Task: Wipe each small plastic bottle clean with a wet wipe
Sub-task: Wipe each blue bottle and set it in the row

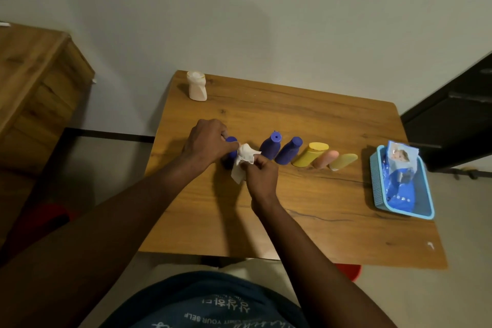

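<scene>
A: Starting at the far left, a white bottle [197, 86] is sitting alone at the back corner of the worktop [319, 221], well apart from the action.

B: And here's the action! The left hand [207, 141] is gripping a blue bottle [232, 150], fingers curled round its upper part by the cap.

A: The wipe [243, 160] is lying against that bottle's side, and the right hand [262, 176] is pinching it between thumb and fingertips.

B: So this bottle is getting its wipe-down, I'd say. Whether its base is touching the worktop, I can't tell.

A: Moving right, we're seeing a second blue bottle [271, 145], a third blue bottle [288, 150], a yellow bottle [310, 154], a pink bottle [325, 158] and a pale bottle [343, 161], lined up just beside one another.

B: Nobody's touching those five. They look to be waiting their turn, so the job is looking early. The white one may be finished, but I'm guessing there.

A: At the far right, a basket [378, 181] is holding the wipe pack [400, 168].

B: The next move is calling for the left hand to turn the bottle while the wipe is rubbing round the body and cap. It needs a firm hold, because a wet little bottle could slip and knock its neighbours.
</scene>
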The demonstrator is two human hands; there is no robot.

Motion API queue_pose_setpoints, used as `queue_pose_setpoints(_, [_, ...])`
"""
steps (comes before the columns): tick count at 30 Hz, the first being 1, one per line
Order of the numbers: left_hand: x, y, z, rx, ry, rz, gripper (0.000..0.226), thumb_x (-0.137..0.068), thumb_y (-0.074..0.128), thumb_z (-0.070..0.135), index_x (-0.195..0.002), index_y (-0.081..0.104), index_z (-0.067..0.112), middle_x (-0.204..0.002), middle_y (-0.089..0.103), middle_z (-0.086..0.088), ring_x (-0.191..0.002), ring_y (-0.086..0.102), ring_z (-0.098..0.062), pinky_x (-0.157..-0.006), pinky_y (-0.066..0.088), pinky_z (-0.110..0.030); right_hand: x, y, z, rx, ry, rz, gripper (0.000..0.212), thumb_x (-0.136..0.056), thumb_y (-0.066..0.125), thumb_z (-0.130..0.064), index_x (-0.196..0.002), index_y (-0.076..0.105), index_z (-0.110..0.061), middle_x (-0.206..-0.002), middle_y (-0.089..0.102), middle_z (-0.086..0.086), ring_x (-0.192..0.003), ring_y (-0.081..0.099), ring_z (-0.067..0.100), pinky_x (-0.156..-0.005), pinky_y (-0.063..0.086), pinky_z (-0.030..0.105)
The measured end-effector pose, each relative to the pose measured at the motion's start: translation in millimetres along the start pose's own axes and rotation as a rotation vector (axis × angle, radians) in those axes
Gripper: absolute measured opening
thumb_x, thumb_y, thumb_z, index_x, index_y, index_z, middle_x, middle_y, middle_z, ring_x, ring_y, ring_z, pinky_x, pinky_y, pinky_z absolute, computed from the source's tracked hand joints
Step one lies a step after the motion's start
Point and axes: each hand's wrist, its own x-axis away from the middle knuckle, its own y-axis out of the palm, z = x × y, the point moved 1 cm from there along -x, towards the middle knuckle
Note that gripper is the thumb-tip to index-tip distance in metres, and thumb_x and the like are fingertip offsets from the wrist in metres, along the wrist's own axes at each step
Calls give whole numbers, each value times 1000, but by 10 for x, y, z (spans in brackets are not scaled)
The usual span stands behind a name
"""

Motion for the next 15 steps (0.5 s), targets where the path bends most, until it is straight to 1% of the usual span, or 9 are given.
queue_pose_setpoints(2, [-42, 11, 54, 0, 14, 18, 32, -77, 84, 42, -78, 74, 11, -76, 71, -5, -71, 66, -20, -63, 55, -35, 40, -137, -225, -24, -55, -3, 16, -88, 62, 0, -81, 74, -8, -76, 70, 7, -68, 57, 7, -62, 51, 24])
queue_pose_setpoints(5, [-110, 27, 152, -1, 15, 32, 33, -75, 84, 46, -78, 72, 15, -75, 69, 1, -68, 62, -13, -58, 51, -28, 32, -330, -529, -96, -85, 3, 14, -89, 62, 4, -87, 75, -1, -81, 71, 4, -75, 60, 11, -68, 52, 29])
queue_pose_setpoints(7, [-162, 42, 223, -1, 24, 25, 34, -75, 84, 47, -75, 72, 16, -72, 68, 1, -68, 64, -14, -60, 54, -32, -5, -462, -720, -130, -89, 31, 12, -89, 63, 4, -89, 74, 1, -81, 72, 3, -76, 61, 12, -67, 53, 31])
queue_pose_setpoints(9, [-207, 44, 278, -3, 16, 16, 35, -75, 84, 47, -71, 71, 15, -70, 68, 0, -68, 65, -16, -61, 55, -35, -49, -582, -886, -137, -107, 51, 13, -90, 64, 1, -92, 76, -3, -85, 74, 1, -77, 64, 11, -64, 54, 25])
queue_pose_setpoints(11, [-260, 59, 308, 6, -3, 6, 38, -75, 84, 48, -69, 70, 13, -69, 68, -1, -68, 65, -18, -62, 55, -37, -93, -680, -1025, -156, -133, 60, 13, -90, 65, 0, -94, 77, -5, -89, 75, 3, -78, 64, 11, -65, 52, 21])
queue_pose_setpoints(13, [-300, 83, 322, 18, -12, 3, 40, -74, 84, 49, -68, 70, 11, -69, 68, -3, -69, 66, -19, -62, 54, -37, -138, -742, -1135, -172, -149, 56, 12, -89, 65, 0, -92, 76, -5, -87, 73, 4, -80, 62, 14, -67, 51, 26])
queue_pose_setpoints(15, [-323, 114, 327, 12, -20, 1, 43, -74, 84, 50, -69, 70, 10, -70, 68, -5, -70, 66, -21, -61, 54, -38, -164, -774, -1219, -175, -158, 48, 13, -88, 64, 0, -89, 76, -6, -85, 72, 5, -79, 61, 16, -64, 49, 33])
